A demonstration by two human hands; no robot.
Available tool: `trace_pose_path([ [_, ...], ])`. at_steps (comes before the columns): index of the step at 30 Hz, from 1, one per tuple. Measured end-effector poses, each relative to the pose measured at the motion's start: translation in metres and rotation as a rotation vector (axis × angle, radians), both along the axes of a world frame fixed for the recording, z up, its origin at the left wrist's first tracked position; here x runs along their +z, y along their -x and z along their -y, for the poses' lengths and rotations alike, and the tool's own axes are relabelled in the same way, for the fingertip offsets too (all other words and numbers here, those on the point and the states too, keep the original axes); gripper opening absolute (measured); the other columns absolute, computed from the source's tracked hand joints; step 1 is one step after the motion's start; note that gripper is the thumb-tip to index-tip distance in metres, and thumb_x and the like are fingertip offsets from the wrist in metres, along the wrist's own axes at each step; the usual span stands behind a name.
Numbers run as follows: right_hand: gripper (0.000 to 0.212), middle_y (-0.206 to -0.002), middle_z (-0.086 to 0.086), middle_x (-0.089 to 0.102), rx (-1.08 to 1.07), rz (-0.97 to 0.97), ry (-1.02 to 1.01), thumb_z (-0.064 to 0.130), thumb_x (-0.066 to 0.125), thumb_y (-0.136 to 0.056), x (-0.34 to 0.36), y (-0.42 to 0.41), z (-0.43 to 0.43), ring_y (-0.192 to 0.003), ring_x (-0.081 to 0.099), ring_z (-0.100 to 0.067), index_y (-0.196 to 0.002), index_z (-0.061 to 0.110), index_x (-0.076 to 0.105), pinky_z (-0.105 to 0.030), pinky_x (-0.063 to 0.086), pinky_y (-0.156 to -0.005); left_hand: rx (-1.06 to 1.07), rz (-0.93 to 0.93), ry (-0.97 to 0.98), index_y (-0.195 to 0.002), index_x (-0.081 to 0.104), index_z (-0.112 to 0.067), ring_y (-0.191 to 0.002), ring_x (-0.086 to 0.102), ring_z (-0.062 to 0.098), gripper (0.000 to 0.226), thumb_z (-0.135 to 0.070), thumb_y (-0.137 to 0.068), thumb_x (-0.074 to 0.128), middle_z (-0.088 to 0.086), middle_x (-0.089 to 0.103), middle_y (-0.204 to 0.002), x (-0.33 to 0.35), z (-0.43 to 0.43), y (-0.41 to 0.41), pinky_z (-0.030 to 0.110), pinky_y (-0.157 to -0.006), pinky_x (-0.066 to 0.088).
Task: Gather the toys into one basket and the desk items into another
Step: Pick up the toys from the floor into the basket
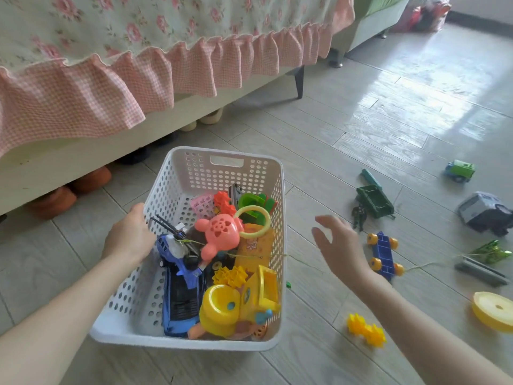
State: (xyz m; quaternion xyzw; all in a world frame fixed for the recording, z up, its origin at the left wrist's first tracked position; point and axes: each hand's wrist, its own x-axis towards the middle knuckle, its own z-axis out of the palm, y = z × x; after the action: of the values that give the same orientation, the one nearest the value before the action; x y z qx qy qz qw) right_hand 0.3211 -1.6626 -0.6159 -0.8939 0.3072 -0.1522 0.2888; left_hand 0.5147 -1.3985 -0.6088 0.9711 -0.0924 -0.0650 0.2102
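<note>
A white perforated basket (191, 173) stands on the floor, filled with several toys: a pink rattle (219, 236), a blue toy car (180, 290), a yellow plastic toy (238, 304). My left hand (130, 236) grips the basket's left rim. To the right of the basket my right hand (340, 247) hovers open above the floor, just left of a blue wheeled block (384, 252). Yellow gears (366, 330) lie near my right forearm. A thin string runs from the basket across the floor to the right.
More toys lie on the floor at the right: a green army truck (374, 200) with a small soldier figure (359, 216), a grey truck (485, 212), a green car (460, 170), a yellow disc (494, 311). A bed with a pink frilled cover (111, 87) fills the left; shoes sit under it.
</note>
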Motion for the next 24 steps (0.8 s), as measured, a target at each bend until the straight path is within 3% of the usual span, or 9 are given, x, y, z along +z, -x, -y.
trace_pose_path([
  [5,0.045,-0.114,-0.005,0.056,-0.101,-0.766,-0.005,0.050,0.054,-0.086,-0.037,0.076,0.027,-0.097,0.054,-0.022,-0.115,0.016,0.053,-0.032,0.050,-0.078,-0.079,0.014,0.086,-0.104,0.048,-0.010,-0.067,0.049,0.029,0.021,0.000,-0.089,0.039,0.012,0.057,-0.082,0.000,0.004,0.004,0.033,-0.055,0.036],
  [7,0.054,-0.117,-0.003,0.055,-0.103,-0.919,-0.044,0.059,0.053,-0.080,-0.050,0.097,0.021,-0.097,0.053,-0.020,-0.116,0.018,0.048,-0.030,0.046,-0.075,-0.096,0.016,0.087,-0.093,0.046,-0.009,-0.071,0.050,0.032,0.015,0.003,-0.086,0.040,0.016,0.058,-0.085,-0.001,0.011,0.003,0.035,-0.058,0.038],
  [10,0.051,-0.120,-0.003,0.053,-0.085,-0.907,-0.079,0.055,0.054,-0.080,-0.066,0.112,0.008,-0.110,0.052,-0.022,-0.116,0.019,0.049,-0.030,0.043,-0.081,-0.113,0.015,0.080,-0.089,0.045,-0.008,-0.078,0.051,0.036,0.014,0.004,-0.085,0.040,0.020,0.058,-0.088,0.000,0.021,0.005,0.040,-0.065,0.044],
  [14,0.042,-0.119,0.000,0.057,-0.003,-0.730,-0.014,0.047,0.048,-0.085,-0.062,0.097,-0.006,-0.107,0.053,-0.020,-0.118,0.022,0.051,-0.030,0.045,-0.084,-0.114,0.021,0.083,-0.093,0.047,-0.008,-0.078,0.053,0.036,0.012,0.001,-0.087,0.040,0.020,0.056,-0.085,0.003,0.026,0.007,0.041,-0.064,0.044],
  [17,0.056,-0.128,0.003,0.051,0.149,-0.659,0.037,0.045,0.049,-0.083,-0.055,0.072,-0.018,-0.111,0.053,-0.018,-0.135,0.028,0.036,-0.031,0.049,-0.084,-0.124,0.021,0.085,-0.096,0.048,-0.007,-0.080,0.051,0.034,0.014,0.002,-0.088,0.041,0.017,0.055,-0.088,0.003,0.027,0.007,0.040,-0.067,0.042],
  [19,0.062,-0.126,0.000,0.052,0.283,-0.711,0.078,0.046,0.050,-0.083,-0.056,0.053,-0.028,-0.108,0.055,-0.021,-0.139,0.029,0.029,-0.034,0.051,-0.082,-0.131,0.019,0.085,-0.096,0.047,-0.005,-0.079,0.048,0.032,0.012,0.002,-0.088,0.041,0.015,0.053,-0.086,0.004,0.028,0.008,0.038,-0.067,0.039],
  [22,0.043,-0.114,-0.003,0.060,0.411,-0.818,0.117,0.047,0.044,-0.088,-0.055,0.031,-0.039,-0.101,0.060,-0.026,-0.124,0.022,0.044,-0.035,0.049,-0.078,-0.139,0.027,0.077,-0.087,0.043,-0.005,-0.077,0.046,0.032,0.008,0.002,-0.088,0.041,0.016,0.050,-0.082,0.006,0.030,0.008,0.037,-0.064,0.036],
  [24,0.037,-0.115,-0.004,0.061,0.450,-0.883,0.128,0.042,0.041,-0.091,-0.054,0.024,-0.044,-0.104,0.060,-0.027,-0.120,0.019,0.048,-0.034,0.048,-0.079,-0.139,0.024,0.062,-0.091,0.046,-0.003,-0.080,0.049,0.034,0.008,0.003,-0.088,0.040,0.019,0.054,-0.085,0.005,0.029,0.006,0.040,-0.066,0.039],
])
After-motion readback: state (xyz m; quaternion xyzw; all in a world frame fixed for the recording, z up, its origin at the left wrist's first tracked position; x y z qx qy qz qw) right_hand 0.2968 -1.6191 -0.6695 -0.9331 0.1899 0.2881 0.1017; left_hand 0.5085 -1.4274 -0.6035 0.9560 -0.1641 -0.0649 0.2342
